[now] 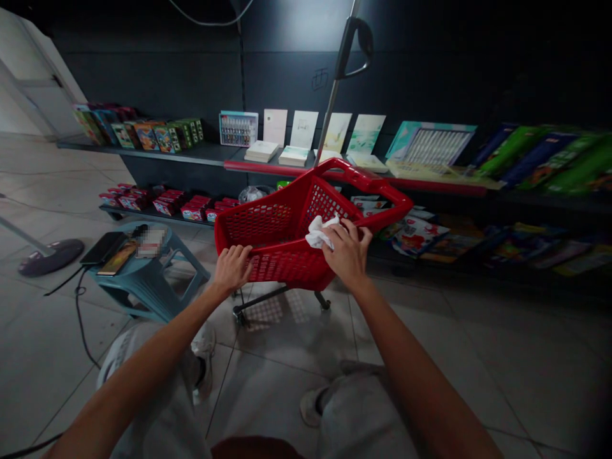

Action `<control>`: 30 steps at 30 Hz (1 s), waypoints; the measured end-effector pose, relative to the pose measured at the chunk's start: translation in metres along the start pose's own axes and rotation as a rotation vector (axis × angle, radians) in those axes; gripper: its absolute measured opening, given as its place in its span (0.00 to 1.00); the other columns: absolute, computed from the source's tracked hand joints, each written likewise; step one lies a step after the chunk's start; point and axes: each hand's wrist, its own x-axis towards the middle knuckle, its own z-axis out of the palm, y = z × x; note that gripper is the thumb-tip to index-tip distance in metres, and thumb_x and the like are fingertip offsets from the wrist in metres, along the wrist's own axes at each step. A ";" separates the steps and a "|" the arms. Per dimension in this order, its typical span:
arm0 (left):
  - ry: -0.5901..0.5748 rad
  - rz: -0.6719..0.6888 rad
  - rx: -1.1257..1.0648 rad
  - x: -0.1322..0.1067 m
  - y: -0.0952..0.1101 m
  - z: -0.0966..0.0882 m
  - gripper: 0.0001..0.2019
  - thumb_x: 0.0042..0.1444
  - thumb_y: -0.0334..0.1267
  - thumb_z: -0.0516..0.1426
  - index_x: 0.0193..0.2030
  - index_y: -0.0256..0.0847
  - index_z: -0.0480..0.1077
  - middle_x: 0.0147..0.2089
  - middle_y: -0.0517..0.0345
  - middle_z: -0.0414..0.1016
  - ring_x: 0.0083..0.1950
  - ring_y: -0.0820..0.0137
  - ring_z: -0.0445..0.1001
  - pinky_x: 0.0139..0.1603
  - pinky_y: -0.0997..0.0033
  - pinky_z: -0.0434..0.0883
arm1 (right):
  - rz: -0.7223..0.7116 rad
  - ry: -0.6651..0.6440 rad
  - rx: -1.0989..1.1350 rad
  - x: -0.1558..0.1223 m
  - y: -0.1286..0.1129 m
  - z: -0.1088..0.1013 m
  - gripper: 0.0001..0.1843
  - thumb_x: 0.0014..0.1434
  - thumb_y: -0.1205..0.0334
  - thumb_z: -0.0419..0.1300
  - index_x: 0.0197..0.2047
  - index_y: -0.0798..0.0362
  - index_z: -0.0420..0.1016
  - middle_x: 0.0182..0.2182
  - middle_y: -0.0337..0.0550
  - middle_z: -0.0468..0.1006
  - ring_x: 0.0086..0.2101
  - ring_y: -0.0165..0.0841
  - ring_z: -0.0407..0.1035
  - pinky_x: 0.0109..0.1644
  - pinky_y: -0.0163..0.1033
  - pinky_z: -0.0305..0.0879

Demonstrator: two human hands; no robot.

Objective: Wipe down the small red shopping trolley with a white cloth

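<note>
A red plastic shopping basket (272, 223) on small wheels stands tilted on the tiled floor in front of me. My left hand (232, 268) grips its near rim, fingers curled over the edge. My right hand (347, 252) presses a crumpled white cloth (319, 232) against the basket's right inner side, fingers closed on it. A grey pull handle (345, 57) rises from the basket toward the top of the view.
A teal plastic stool (153, 274) at left carries a phone and small items, with a cable trailing on the floor. A fan base (50, 255) sits at far left. Dark shelves (201, 153) behind hold boxes, notebooks and packaged toys. My knees and shoes are below.
</note>
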 end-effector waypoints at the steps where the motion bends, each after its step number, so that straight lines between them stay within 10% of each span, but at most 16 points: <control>1: 0.012 -0.002 0.003 0.000 0.000 0.001 0.21 0.72 0.46 0.46 0.63 0.39 0.67 0.52 0.43 0.75 0.52 0.53 0.70 0.54 0.53 0.63 | -0.016 -0.009 -0.023 0.002 0.005 -0.005 0.19 0.64 0.65 0.59 0.57 0.48 0.78 0.57 0.49 0.80 0.65 0.48 0.58 0.69 0.60 0.39; 10: 0.093 -0.056 -0.005 0.006 -0.017 0.013 0.18 0.72 0.46 0.46 0.54 0.39 0.70 0.49 0.42 0.76 0.52 0.52 0.69 0.54 0.51 0.61 | -0.070 -0.009 -0.184 0.025 0.052 -0.039 0.16 0.66 0.59 0.56 0.51 0.50 0.82 0.50 0.48 0.83 0.55 0.46 0.68 0.74 0.65 0.32; 16: 0.143 -0.107 -0.001 0.011 -0.034 0.015 0.16 0.73 0.45 0.44 0.47 0.40 0.69 0.47 0.43 0.76 0.51 0.53 0.69 0.56 0.52 0.61 | 0.042 -0.007 -0.215 0.035 0.086 -0.066 0.19 0.65 0.58 0.55 0.52 0.56 0.80 0.49 0.55 0.82 0.54 0.47 0.69 0.72 0.60 0.48; 30: 0.005 -0.314 0.104 0.031 -0.060 0.006 0.21 0.74 0.47 0.38 0.40 0.42 0.68 0.42 0.44 0.78 0.49 0.55 0.73 0.52 0.57 0.63 | 0.128 -0.207 -0.201 0.056 0.055 -0.087 0.22 0.65 0.54 0.55 0.54 0.57 0.81 0.50 0.56 0.83 0.52 0.46 0.73 0.63 0.47 0.58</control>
